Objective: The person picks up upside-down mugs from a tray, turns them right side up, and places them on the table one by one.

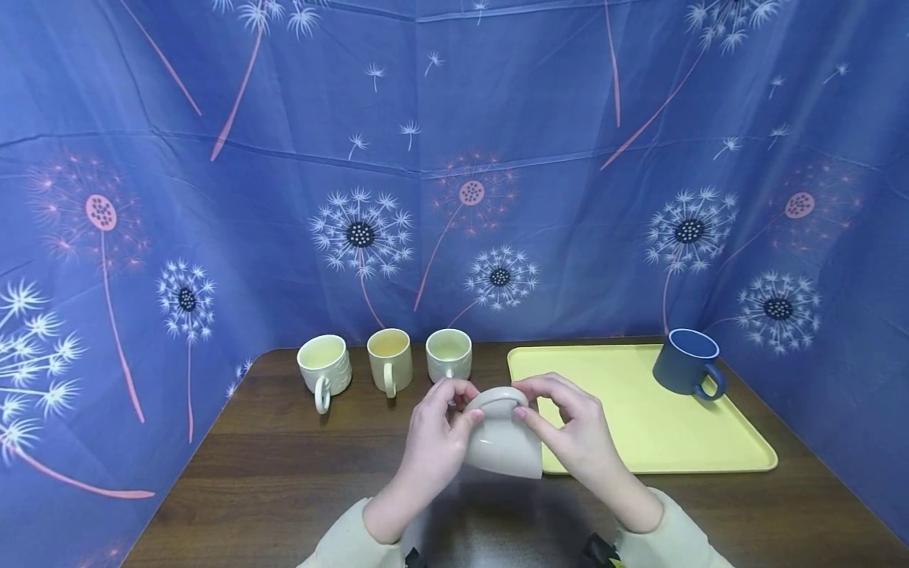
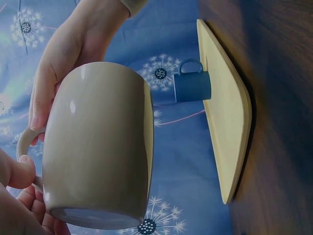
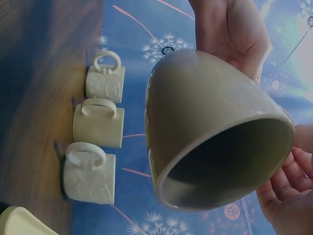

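A beige mug (image 1: pixel 503 446) is held up over the front of the table, turned on its side. Its handle (image 1: pixel 499 395) points up in the head view. My left hand (image 1: pixel 438 432) pinches one end of that handle between thumb and fingers. At the other end, my right hand (image 1: pixel 578 426) grips the handle the same way. The mug's open mouth (image 3: pixel 230 161) shows dark in the right wrist view, facing the right-hand side. In the left wrist view its rounded body (image 2: pixel 98 142) and base fill the middle.
Along the back left stand a pale embossed mug (image 1: pixel 325 364), a cream mug (image 1: pixel 390 361) and another pale mug (image 1: pixel 449 353). A yellow tray (image 1: pixel 604 394) lies to the right, with a dark blue mug (image 1: pixel 683 363) upright on its back right corner. Patterned blue cloth (image 1: pixel 568 237) hangs around the table.
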{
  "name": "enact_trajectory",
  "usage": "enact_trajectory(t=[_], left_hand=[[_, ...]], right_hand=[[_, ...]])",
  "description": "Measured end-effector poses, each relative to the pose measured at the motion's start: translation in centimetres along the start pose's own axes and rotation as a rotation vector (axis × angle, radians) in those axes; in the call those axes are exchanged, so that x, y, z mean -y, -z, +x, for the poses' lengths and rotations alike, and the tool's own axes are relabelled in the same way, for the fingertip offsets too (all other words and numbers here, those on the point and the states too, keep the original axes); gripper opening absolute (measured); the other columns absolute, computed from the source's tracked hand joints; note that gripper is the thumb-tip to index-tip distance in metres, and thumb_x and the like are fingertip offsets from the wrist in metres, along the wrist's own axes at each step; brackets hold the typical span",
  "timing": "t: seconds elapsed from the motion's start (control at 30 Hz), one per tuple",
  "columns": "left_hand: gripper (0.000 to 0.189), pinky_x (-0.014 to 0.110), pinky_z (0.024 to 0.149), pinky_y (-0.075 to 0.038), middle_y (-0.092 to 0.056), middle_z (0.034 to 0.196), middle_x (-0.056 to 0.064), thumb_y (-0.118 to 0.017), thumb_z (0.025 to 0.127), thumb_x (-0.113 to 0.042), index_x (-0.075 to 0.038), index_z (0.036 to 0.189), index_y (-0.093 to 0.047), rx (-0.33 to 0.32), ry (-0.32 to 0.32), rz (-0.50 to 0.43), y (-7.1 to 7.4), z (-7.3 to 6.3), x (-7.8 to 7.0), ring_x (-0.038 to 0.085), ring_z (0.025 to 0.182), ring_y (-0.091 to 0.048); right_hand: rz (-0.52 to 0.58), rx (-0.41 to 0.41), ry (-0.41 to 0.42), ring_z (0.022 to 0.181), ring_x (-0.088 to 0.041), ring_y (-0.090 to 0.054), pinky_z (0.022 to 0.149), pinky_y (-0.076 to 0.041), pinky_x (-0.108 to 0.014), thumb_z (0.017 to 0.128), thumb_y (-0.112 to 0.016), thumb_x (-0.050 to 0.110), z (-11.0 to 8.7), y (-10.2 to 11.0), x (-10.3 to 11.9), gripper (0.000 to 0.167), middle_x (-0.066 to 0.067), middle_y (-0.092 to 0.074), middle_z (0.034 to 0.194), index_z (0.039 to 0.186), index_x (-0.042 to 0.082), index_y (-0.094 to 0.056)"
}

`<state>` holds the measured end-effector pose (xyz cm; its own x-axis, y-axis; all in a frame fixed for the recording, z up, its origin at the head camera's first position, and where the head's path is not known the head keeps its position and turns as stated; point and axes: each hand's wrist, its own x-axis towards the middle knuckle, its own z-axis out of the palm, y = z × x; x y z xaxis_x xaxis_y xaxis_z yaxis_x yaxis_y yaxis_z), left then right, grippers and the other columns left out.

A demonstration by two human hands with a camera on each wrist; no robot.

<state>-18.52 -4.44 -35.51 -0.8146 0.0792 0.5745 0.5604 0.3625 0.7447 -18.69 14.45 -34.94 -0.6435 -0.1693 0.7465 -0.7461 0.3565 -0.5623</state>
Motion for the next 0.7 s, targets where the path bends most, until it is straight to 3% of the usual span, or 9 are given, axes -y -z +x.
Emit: enact_trajectory(t=[0.23,0.5,0.7], left_hand=[[0.019,0.024,0.072,-0.047,-0.057,0.084,-0.003,-0.072,0.079,-0.001,-0.01,0.092,-0.061,0.041,0.003,-0.025,-0.1,-0.1,0.1,0.013,0.08,-0.055],[0.018,0.025,0.076,-0.048,-0.058,0.087,-0.003,-0.07,0.081,-0.003,-0.01,0.095,-0.06,0.104,0.023,-0.028,0.1,-0.3,0.2,0.011,0.082,-0.055],[0.018,0.029,0.077,-0.048,-0.058,0.087,-0.005,-0.072,0.081,-0.008,-0.012,0.094,-0.061,0.135,0.007,-0.034,0.4,-0.3,0.3,0.012,0.082,-0.056]], right_hand=[[0.02,-0.002,0.034,0.078,-0.01,-0.058,0.068,-0.048,-0.017,0.069,-0.073,-0.016,0.6,0.4,1.7,0.03,-0.008,-0.065,0.082,0.096,-0.005,-0.067],[-0.019,0.048,0.013,0.082,-0.005,-0.06,0.069,-0.048,-0.019,0.073,-0.077,-0.001,0.3,0.9,0.1,0.03,0.0,-0.068,0.088,0.101,0.007,-0.07],[-0.005,0.08,0.031,0.084,-0.006,-0.062,0.071,-0.049,-0.018,0.075,-0.076,0.001,0.6,1.3,-0.1,0.028,0.0,-0.07,0.091,0.101,0.008,-0.071]])
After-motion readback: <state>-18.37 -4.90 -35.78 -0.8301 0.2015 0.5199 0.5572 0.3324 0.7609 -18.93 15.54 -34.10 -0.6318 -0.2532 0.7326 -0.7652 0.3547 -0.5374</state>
